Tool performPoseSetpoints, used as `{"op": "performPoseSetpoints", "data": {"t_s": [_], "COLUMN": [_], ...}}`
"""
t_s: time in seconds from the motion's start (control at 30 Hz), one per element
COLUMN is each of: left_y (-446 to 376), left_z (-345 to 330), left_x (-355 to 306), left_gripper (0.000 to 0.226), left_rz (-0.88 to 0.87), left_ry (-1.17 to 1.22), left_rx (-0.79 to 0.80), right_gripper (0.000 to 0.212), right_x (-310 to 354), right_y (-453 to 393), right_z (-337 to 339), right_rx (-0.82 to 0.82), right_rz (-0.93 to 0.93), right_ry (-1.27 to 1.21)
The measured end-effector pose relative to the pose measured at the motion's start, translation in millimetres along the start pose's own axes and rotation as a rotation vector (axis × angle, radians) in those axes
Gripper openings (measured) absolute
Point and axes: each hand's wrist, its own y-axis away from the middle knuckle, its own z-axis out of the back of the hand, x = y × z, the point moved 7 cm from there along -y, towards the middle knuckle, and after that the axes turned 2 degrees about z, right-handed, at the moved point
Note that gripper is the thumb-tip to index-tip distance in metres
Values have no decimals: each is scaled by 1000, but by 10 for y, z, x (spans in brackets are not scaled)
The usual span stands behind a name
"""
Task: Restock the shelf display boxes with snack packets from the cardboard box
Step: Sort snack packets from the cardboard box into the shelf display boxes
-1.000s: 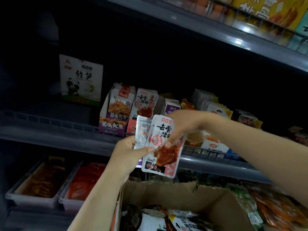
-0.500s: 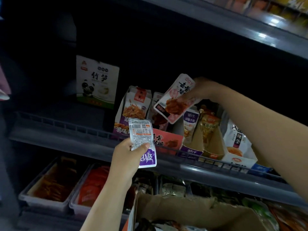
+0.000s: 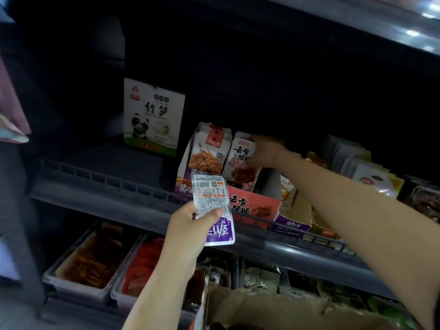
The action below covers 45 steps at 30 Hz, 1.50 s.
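Note:
My right hand (image 3: pixel 266 150) grips a white and red snack packet (image 3: pixel 241 160) that stands upright in the red display box (image 3: pixel 254 207) on the middle shelf. My left hand (image 3: pixel 190 227) holds a white and purple packet (image 3: pixel 213 208) upright, barcode side toward me, in front of the shelf rail. A purple display box (image 3: pixel 184 189) with orange-print packets (image 3: pixel 209 151) stands just left of the red box. The cardboard box (image 3: pixel 262 308) sits open at the bottom, its contents mostly out of frame.
A panda-print box (image 3: pixel 153 116) stands further left on the middle shelf (image 3: pixel 102 194). More display boxes and packets (image 3: pixel 357 167) fill the shelf's right side. Clear trays (image 3: pixel 90 260) of red and orange snacks sit on the lower shelf. An upper shelf edge (image 3: pixel 371 22) overhangs.
My right hand carried the white and red packet away from my left hand, up to the shelf and down into the red display box. My left hand kept its purple packet.

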Motion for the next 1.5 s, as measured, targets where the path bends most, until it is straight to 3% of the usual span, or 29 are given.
{"op": "performPoseSetpoints", "data": {"t_s": [0.1,0.23,0.5,0.67,0.83,1.0,1.17,1.37,1.5], "left_y": [-6,8,23,24,24,118,307,540,760], "left_z": [-1,-34,-94,-140,-164,-340,-587,-835,-1061], "left_x": [1,2,14,25,44,107,142,306,454], "left_gripper": [15,14,15,16,17,19,24,37,50], "left_rz": [-1,12,28,32,46,93,67,95,154], "left_ry": [6,23,34,26,15,-42,-96,-59,-103], "left_rx": [0,11,11,35,55,161,227,202,276], "right_gripper": [77,75,72,75,72,51,33,48,48], "right_x": [-22,-20,-59,-106,-145,-132,-245,-498,-656], "right_y": [20,90,130,220,402,983,1849,2718,3062], "right_z": [59,102,-38,12,53,158,42,-302,-468], "right_rx": [-120,-252,-281,-322,-376,-528,-449,-245,-219], "right_rz": [12,54,109,90,75,118,92,-14,-74], "right_ry": [155,181,59,110,-14,-231,-515,-758,-966]}}
